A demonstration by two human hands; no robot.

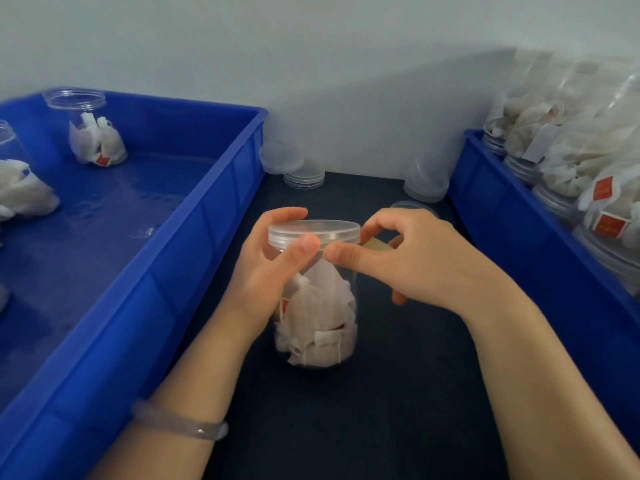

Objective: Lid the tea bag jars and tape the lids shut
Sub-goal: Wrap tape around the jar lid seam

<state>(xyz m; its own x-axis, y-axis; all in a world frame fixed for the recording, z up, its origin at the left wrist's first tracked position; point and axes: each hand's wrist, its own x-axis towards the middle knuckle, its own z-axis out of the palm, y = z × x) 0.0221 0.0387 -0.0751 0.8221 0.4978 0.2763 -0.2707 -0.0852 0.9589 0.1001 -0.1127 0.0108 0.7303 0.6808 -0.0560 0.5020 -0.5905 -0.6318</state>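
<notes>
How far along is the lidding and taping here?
Done: lidded jars lie in the right bin. In hand: the centre jar wears its lid; left hand grips it, right hand, holding an apparent tape roll, thumbs the rim. Left: open jars in the left bin, spare lids behind.

Bright blue left bin [221,209] & right bin [485,188] on near-black bench [346,427]. Clear jar [349,282] w/ clear lid [313,232]; white tea bags [318,317], red tag [284,306]. Tan tape roll [375,244]. Translucent pale grey bangle [180,422]. Pale grey wall [311,64].
</notes>
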